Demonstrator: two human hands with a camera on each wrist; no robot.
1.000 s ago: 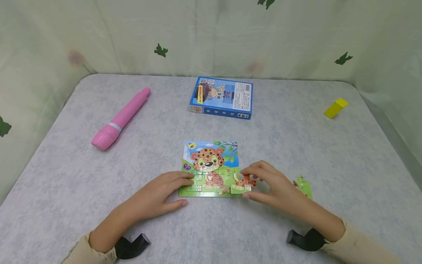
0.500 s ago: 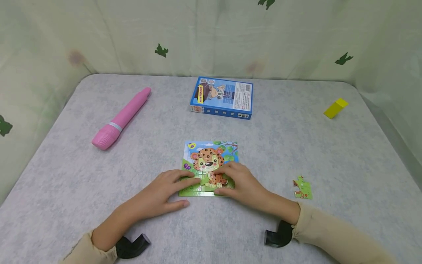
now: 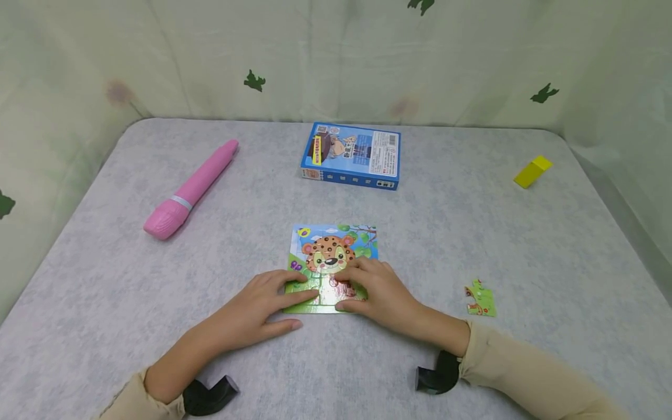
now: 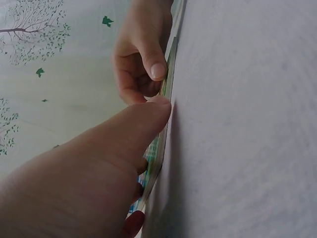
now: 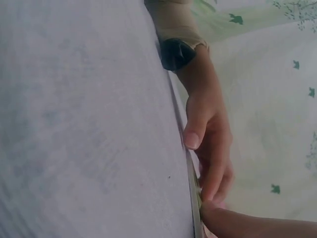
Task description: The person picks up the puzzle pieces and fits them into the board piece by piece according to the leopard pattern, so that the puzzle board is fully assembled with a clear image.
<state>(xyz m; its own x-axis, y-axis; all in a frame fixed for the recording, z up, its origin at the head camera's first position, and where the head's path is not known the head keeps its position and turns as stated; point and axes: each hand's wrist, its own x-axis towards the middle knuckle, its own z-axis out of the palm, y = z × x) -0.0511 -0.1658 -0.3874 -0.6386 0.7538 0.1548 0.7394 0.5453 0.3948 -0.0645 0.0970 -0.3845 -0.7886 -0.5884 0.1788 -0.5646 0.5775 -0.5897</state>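
Note:
A square leopard jigsaw puzzle (image 3: 328, 248) lies flat on the table between both hands. My left hand (image 3: 262, 303) rests on its lower left part with extended fingers, the thumb on the table by the near edge. On the lower middle, my right hand (image 3: 385, 297) pinches a puzzle piece (image 3: 329, 289) between thumb and fingers; the piece lies about flat in the picture, partly hidden and glossy with glare. One loose green puzzle piece (image 3: 482, 298) is on the table right of the puzzle. In the left wrist view, the right hand (image 4: 143, 54) bends over the puzzle's edge.
Behind the puzzle lies a blue box (image 3: 350, 156). A pink microphone-shaped toy (image 3: 191, 189) is at the left, and a small yellow block (image 3: 532, 172) at the far right. A pale curtain with leaf prints (image 3: 336, 58) hangs along the grey table (image 3: 446, 221).
My right hand has carried the leopard piece leftward from the puzzle's right edge onto its lower middle, where the piece now lies lower and flatter. The left hand has barely shifted.

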